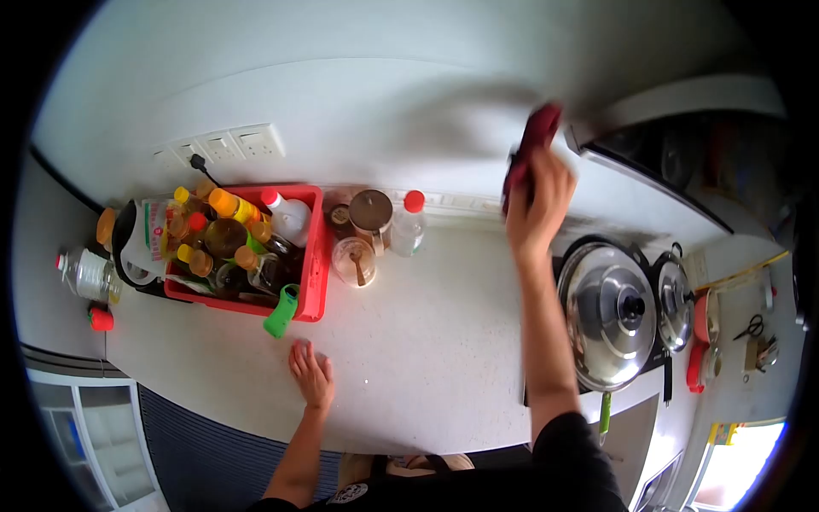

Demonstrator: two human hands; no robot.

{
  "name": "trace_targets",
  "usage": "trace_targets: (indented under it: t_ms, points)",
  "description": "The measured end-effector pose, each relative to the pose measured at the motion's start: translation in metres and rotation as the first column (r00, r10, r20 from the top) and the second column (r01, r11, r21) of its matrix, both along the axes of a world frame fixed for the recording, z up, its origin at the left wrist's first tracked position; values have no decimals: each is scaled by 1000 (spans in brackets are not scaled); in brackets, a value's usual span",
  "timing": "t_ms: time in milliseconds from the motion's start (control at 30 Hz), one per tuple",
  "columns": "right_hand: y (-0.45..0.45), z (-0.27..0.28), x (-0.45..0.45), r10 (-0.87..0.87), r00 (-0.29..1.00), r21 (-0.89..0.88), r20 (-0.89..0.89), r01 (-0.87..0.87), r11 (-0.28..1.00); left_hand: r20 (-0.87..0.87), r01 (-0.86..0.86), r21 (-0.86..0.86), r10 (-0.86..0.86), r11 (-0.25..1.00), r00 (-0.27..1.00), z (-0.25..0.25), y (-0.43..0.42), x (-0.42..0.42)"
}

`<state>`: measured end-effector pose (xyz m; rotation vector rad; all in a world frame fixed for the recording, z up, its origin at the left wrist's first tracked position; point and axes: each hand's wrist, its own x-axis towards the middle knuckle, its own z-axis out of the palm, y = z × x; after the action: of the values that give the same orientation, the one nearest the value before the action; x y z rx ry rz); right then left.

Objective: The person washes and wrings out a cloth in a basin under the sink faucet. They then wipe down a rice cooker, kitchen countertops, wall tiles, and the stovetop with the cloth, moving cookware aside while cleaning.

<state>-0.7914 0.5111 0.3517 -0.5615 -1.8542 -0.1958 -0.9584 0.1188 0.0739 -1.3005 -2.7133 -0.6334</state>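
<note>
Fingers [559,177] of the right hand [537,209] were closed around a dark red object [539,128] (a folded cloth, perhaps; blur hid its make). It was raised in front of the white wall [367,111], near the lower edge of what looked like a range hood [627,166]. Whether it touched the wall, could not tell. Left hand [314,375]: palm down on the countertop [444,341], fingers a little apart, gripping nothing.

Just right of the right forearm sat a steel pan lid [604,311] with a black knob. To the left stood a clear red-capped bottle [409,232], then a brown-lidded mug [370,211] and an open jar [354,263] with a spoon in it. Farther left, a red crate [310,286] was packed with condiment bottles; a green plastic piece [281,312] stuck out over its near edge, close to the left fingertips.

Risks, as judged: a loosened grip could drop the object onto counter or lid; a wide swing leftward could tip the red-capped bottle, one rightward could jar the lid; a forward slip of the left hand could bump the green piece.
</note>
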Motion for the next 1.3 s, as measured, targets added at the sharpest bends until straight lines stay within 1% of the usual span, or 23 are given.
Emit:
trace_targets:
  t_ms: [100,167,233,300,367,433,500,533,567,600,633,700,833,900,933,1000,1067,1100,1167,1200,1233,1267,1300]
  points:
    - [72,87,-70,-18,994,361,-106,55,931,-43,-31,-38,29,999,999,-10,1,-5]
    - [88,126,-115,-133,975,569,-181,214,794,-42,-45,-53,42,998,998,-10,4,-6]
    - [86,117,-149,-31,999,506,-19,37,862,-25,-48,-64,47,997,999,-6,3,-6]
    - [68,58,-179,81,880,277,467,-233,932,-6,-59,-72,59,996,998,-6,3,-2]
    - [61,-22,-192,143,590,198,795,-475,857,-11,-53,-79,53,995,999,-4,2,-6]
    - [60,-33,-173,83,552,319,830,-590,742,-21,-54,-75,53,996,998,-5,2,-7]
    - [68,-16,-163,-10,607,404,795,-517,754,-14,-48,-52,48,997,999,-4,0,-8]
    - [72,9,-159,66,682,378,728,-480,792,-18,-42,-53,41,998,999,-4,0,-9]
    - [72,58,-154,101,636,155,765,-335,929,-19,-35,-52,34,998,999,-4,2,-10]
    - [84,97,-155,68,868,537,492,-364,761,-10,-40,-59,39,997,999,-2,3,-9]
    - [90,152,-163,93,938,686,334,-310,658,1,-44,-72,44,996,999,1,3,-7]
    - [73,213,-170,-73,977,721,201,-97,686,12,-46,-96,47,994,999,1,2,-7]
    - [37,244,-252,-77,993,685,87,-4,728,38,-47,-120,52,992,998,-1,3,-8]
    - [43,162,-272,-189,897,649,399,-130,750,45,-49,-114,54,992,998,-1,2,-8]
    - [20,124,-266,42,906,644,421,-331,690,40,-49,-108,54,993,998,-3,0,-7]
    - [37,35,-240,-124,717,612,686,-476,632,36,-49,-92,53,995,998,-6,1,-7]
    - [45,8,-197,-175,383,387,907,-595,704,37,-48,-75,51,996,998,-7,-2,-8]
    - [61,4,-176,-175,356,366,918,-593,717,44,-53,-55,56,997,997,-9,0,-11]
    - [81,34,-133,-232,476,484,848,-521,703,77,-56,-19,57,998,995,-10,-2,-8]
    - [111,43,-113,-189,567,449,802,-363,816,65,-54,-14,54,998,996,-12,-1,-7]
    - [86,109,-108,-71,575,208,815,-177,962,53,-56,-10,56,998,997,-14,-2,-7]
    - [86,150,-109,-264,737,445,622,-56,894,39,-60,-9,60,998,997,-15,-3,-7]
    - [102,186,-109,-205,925,692,319,-80,717,39,-61,-4,61,998,997,-16,-2,-7]
